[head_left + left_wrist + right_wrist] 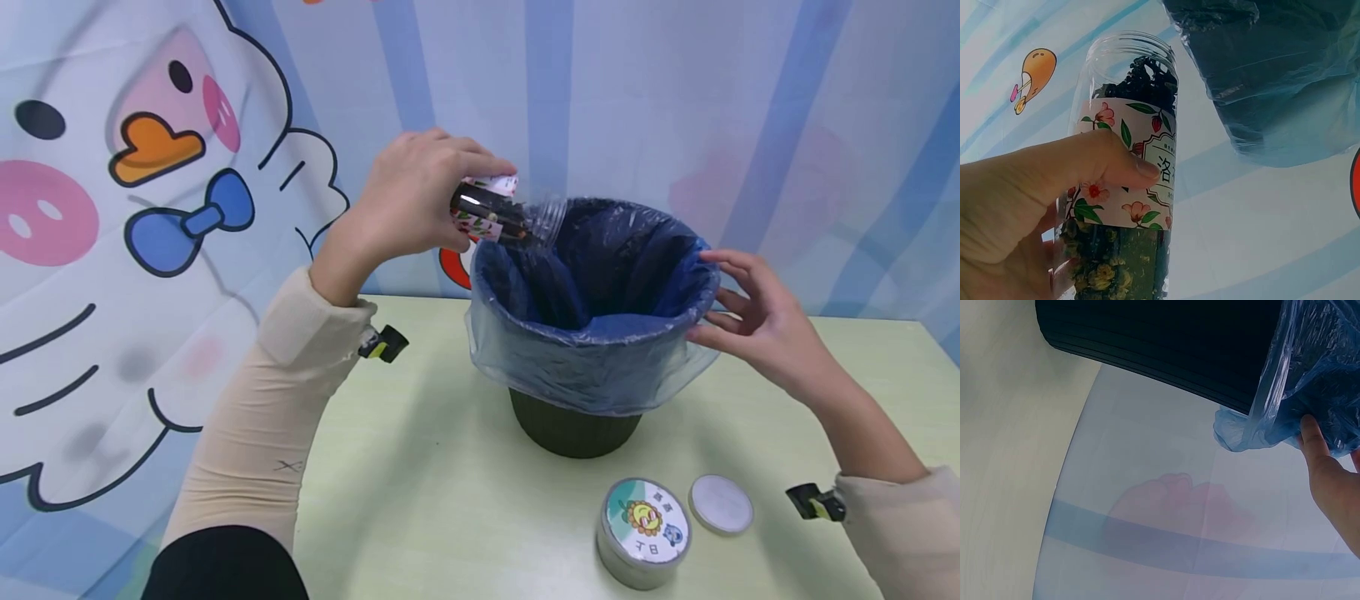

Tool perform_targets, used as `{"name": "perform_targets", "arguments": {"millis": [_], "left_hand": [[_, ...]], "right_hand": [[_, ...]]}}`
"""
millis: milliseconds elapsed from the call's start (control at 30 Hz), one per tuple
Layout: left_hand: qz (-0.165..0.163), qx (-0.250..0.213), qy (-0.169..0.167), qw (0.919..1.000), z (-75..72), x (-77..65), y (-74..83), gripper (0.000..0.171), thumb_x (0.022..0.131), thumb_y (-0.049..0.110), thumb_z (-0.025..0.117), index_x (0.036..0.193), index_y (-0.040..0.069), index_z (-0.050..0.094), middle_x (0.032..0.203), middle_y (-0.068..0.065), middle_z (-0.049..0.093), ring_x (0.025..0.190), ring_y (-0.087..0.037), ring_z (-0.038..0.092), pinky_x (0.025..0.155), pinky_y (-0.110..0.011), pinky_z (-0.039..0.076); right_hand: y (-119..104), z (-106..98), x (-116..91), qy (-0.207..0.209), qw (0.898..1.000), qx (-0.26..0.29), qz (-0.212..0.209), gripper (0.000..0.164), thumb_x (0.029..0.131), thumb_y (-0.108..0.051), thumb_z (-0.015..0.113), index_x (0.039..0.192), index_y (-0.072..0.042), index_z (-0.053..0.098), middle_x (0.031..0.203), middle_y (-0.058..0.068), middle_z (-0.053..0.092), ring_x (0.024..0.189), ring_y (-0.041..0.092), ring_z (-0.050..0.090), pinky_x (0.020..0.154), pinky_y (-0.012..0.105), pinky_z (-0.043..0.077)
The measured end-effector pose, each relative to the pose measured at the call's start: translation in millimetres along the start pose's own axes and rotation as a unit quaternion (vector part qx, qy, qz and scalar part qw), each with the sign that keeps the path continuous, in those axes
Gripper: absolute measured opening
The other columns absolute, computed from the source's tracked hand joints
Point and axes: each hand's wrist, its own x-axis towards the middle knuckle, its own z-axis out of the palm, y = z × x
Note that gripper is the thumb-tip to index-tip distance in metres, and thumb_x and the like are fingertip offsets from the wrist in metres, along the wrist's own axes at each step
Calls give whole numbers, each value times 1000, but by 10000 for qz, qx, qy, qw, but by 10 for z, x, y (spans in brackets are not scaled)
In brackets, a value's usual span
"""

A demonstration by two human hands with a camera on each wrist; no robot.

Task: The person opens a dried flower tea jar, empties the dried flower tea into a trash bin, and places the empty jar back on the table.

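My left hand point(420, 196) grips a clear jar point(487, 208) with a pink flower-print label. The jar is tilted, its mouth over the left rim of a dark bin point(573, 429) lined with a blue plastic bag point(592, 367). Dark dried pieces point(1147, 81) lie up near the jar's mouth in the left wrist view, and yellowish bits point(1100, 275) show below the label. Fingers spread, my right hand point(765, 317) touches the bag's outside at the bin's right rim. In the right wrist view its thumb rests on the blue plastic.
A round tub point(645, 533) with a sunflower picture on top stands on the pale table point(420, 500) in front of the bin. Beside it lies a flat white disc-shaped lid point(722, 504). Behind the table hangs a cartoon-print cloth point(480, 83).
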Motion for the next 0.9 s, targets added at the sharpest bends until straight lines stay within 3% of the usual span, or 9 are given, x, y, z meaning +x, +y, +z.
{"name": "perform_targets", "arguments": {"millis": [533, 900], "left_hand": [[132, 79, -148, 9998, -13, 8, -1, 74, 67, 12, 90, 136, 21, 64, 132, -4, 64, 116, -31, 55, 90, -48, 44], [143, 168, -171, 9996, -34, 28, 18, 74, 68, 13, 91, 136, 19, 64, 131, -5, 64, 116, -32, 54, 95, -49, 42]], "right_hand": [[17, -16, 0, 26, 10000, -42, 84, 80, 87, 21, 62, 153, -14, 33, 159, 12, 25, 125, 4, 53, 88, 20, 51], [8, -15, 6, 84, 9996, -166, 193, 80, 87, 19, 63, 153, -16, 34, 160, 13, 24, 124, 3, 53, 87, 19, 51]]}}
